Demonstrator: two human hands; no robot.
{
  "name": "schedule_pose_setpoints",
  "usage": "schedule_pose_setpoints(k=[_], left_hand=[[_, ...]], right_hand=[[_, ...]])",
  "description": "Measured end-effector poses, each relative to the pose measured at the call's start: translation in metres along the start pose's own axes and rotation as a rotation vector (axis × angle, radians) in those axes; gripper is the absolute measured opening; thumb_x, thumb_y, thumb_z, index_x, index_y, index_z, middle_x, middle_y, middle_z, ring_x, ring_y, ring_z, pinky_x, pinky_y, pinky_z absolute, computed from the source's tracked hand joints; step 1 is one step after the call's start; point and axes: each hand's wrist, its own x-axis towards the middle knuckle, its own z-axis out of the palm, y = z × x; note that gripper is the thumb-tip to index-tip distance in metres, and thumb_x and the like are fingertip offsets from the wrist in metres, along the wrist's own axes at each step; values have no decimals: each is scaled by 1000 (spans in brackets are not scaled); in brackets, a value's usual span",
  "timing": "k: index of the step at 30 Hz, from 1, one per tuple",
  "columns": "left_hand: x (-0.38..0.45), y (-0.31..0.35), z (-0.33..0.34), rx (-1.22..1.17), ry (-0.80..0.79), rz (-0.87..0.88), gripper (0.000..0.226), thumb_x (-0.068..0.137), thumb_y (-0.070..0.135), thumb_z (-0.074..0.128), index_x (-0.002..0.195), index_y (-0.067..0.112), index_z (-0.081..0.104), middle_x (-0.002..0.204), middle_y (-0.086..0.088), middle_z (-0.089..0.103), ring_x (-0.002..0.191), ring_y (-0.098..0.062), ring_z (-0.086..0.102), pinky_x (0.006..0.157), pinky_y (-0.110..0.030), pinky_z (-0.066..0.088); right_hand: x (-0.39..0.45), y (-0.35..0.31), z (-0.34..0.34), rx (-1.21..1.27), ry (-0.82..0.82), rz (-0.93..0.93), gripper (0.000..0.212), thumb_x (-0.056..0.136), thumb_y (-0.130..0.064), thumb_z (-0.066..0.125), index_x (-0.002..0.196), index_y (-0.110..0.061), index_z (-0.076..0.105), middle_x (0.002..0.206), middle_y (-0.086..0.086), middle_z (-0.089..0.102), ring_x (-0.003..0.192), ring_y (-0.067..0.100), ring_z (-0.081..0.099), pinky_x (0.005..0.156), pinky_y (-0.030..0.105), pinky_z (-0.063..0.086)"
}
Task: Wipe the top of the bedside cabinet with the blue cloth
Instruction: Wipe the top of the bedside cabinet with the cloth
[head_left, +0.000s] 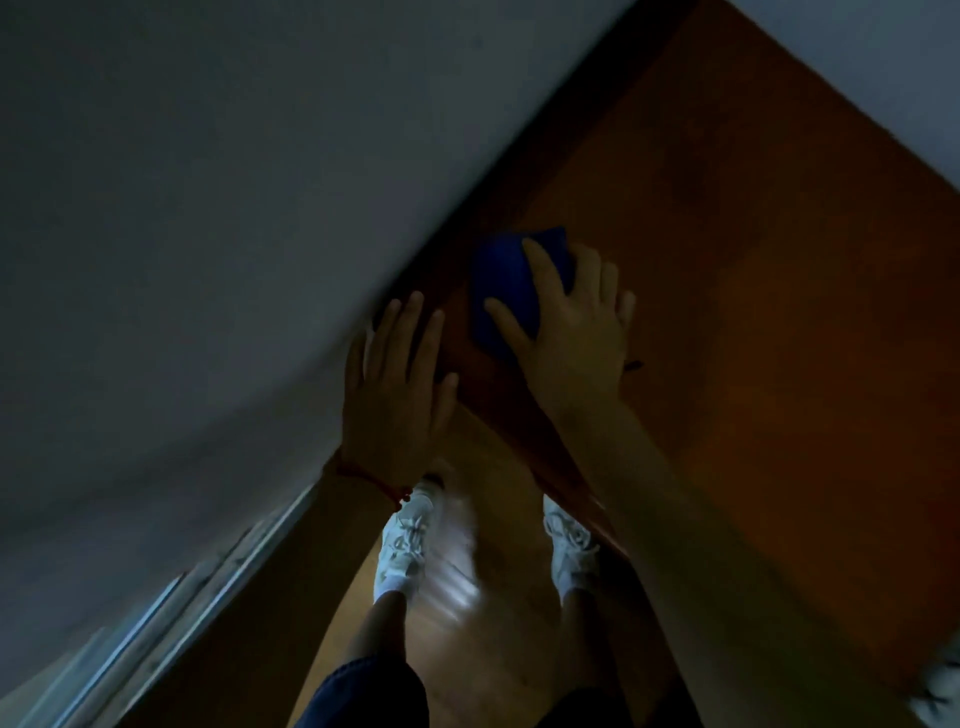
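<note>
The bedside cabinet's top (753, 270) is a reddish-brown wooden surface filling the right side of the dim view. A folded blue cloth (504, 280) lies flat on it near the left edge. My right hand (571, 322) presses down on the cloth with fingers spread, covering its right half. My left hand (397, 384) rests flat with fingers apart at the cabinet's near-left corner, holding nothing. A red string bracelet sits on that wrist.
A grey wall (208, 208) runs diagonally along the cabinet's left side. Below are a wooden floor (498, 597) and my two white shoes (405, 540). A pale frame or rail (156, 623) runs along the lower left.
</note>
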Motion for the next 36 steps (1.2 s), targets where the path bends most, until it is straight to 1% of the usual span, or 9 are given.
schedule_pose_setpoints(k=[6,10,13,15,18,22,26,32,36], left_hand=[[-8,25,4,40,42,-201,50,92,26,35,136,1,40,143,-24,37,133,-30,22,105,-51,22],[-11,42,8,38,95,-322,50,93,24,33,134,-2,43,141,-25,39,132,-29,22,105,-45,13],[-11,52,11,45,118,-423,51,92,26,35,134,-1,44,141,-25,39,131,-28,24,107,-46,15],[-14,57,11,36,118,-485,53,92,29,35,135,0,44,141,-24,39,132,-30,28,105,-51,21],[-21,64,10,21,101,-540,56,91,33,34,135,0,43,142,-23,39,131,-34,31,105,-52,21],[-26,70,11,22,109,-566,56,91,34,34,135,0,43,142,-23,38,132,-34,29,107,-47,15],[-22,75,10,14,148,-574,57,90,34,36,134,-2,43,141,-26,38,132,-31,24,106,-45,11],[-2,84,10,23,131,-506,58,91,35,37,134,-2,42,142,-25,37,132,-33,27,107,-46,18],[21,92,21,23,159,-441,56,91,33,39,133,-5,42,140,-27,39,131,-35,27,108,-44,15]], right_hand=[[-52,24,-16,12,-65,-148,53,83,-55,42,123,-21,48,116,19,58,103,26,39,80,42,43],[7,2,-1,66,-97,-271,54,83,-54,46,123,-18,54,115,18,57,102,28,45,79,38,33],[35,-10,10,72,-86,-341,55,83,-53,50,124,-17,54,118,20,56,103,33,51,77,35,23],[25,-1,6,61,-86,-383,55,84,-53,48,126,-18,52,119,20,56,106,30,46,77,34,24],[-8,25,-9,24,-116,-466,54,85,-55,42,125,-19,50,118,18,56,102,26,42,78,36,35],[8,11,-5,6,-141,-484,55,83,-55,40,122,-19,54,114,17,58,99,27,47,75,36,39],[35,-14,10,14,-108,-570,57,83,-55,39,122,-17,55,112,18,59,96,31,55,74,34,27],[25,46,-16,11,-143,-547,56,84,-58,42,123,-20,53,115,15,58,98,25,46,75,36,38],[70,27,0,18,-120,-557,58,83,-57,42,123,-17,54,112,18,58,99,30,50,76,36,28]])
